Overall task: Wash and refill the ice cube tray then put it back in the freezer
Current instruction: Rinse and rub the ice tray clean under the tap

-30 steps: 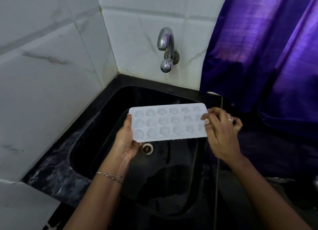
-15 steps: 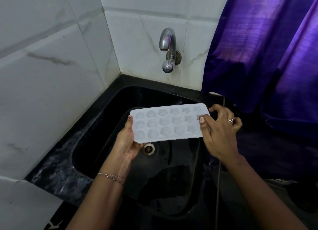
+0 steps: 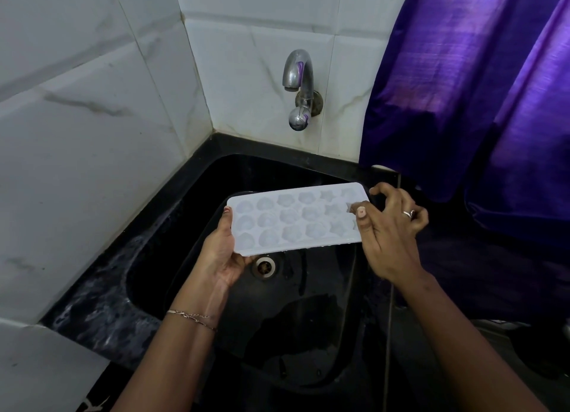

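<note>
Above the black sink point(image 3: 293, 334), the ice cube tray point(image 3: 296, 220) was held level, cavities up, with the tap point(image 3: 299, 81) at 12 o'clock. The left hand point(image 3: 222, 254) gripped the tray's 9 o'clock end, thumb on top. The right hand point(image 3: 388, 242) laid its thumb on the 3 o'clock end; a pinch could not be confirmed. The tray was judged light, flexible and slippery when wet: support both short ends.

Head-worn wide-angle view, facing forward and down, close above corner sink point(image 3: 308, 325)
</note>
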Tool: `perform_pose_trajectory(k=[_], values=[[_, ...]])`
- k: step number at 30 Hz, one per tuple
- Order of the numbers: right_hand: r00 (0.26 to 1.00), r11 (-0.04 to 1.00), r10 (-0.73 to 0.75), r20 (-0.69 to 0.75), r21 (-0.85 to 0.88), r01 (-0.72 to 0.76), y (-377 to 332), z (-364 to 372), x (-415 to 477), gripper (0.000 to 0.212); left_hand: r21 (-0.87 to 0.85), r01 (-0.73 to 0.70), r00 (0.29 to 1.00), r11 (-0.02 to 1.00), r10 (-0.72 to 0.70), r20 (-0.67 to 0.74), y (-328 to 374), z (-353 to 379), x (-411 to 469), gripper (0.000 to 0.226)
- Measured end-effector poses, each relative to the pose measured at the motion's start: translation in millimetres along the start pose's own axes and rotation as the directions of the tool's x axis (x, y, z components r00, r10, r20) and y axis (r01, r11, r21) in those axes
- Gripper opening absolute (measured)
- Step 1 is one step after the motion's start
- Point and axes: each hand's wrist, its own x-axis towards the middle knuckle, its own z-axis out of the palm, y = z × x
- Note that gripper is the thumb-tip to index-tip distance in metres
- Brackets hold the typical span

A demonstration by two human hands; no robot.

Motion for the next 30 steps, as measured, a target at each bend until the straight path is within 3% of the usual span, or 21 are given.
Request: perform_pose_trajectory(k=[9, 14, 19, 30], values=[[0.999, 0.990, -0.001, 0.047, 0.143, -0.006, -3.4, -0.5, 1.2, 0.060, 0.007, -0.016, 1.000, 1.000, 0.016, 0.013, 2.6, -1.1, 1.6, 0.041], [0.991, 0.993, -0.122, 0.060, 0.011, 0.121, -18.7, -7.3, 6.4, 0.054, 0.001, -0.016, 1.000, 1.000, 0.016, -0.004, 0.8, -0.8, 1.9, 0.041], [0.979, 0.983, -0.172, 0.110, -0.042, 0.178, -25.2, -2.9, 10.3, 0.068, 0.031, -0.030, 0.999, 0.999, 0.030, -0.017, 0.7, -0.9, 2.2, 0.042], [0.980, 0.990, -0.143, 0.139, 0.001, 0.144, -21.4, 10.0, 5.1, 0.066, 0.049, -0.033, 0.999, 0.998, 0.033, 0.003, 0.9, -3.8, 3.3, 0.040]])
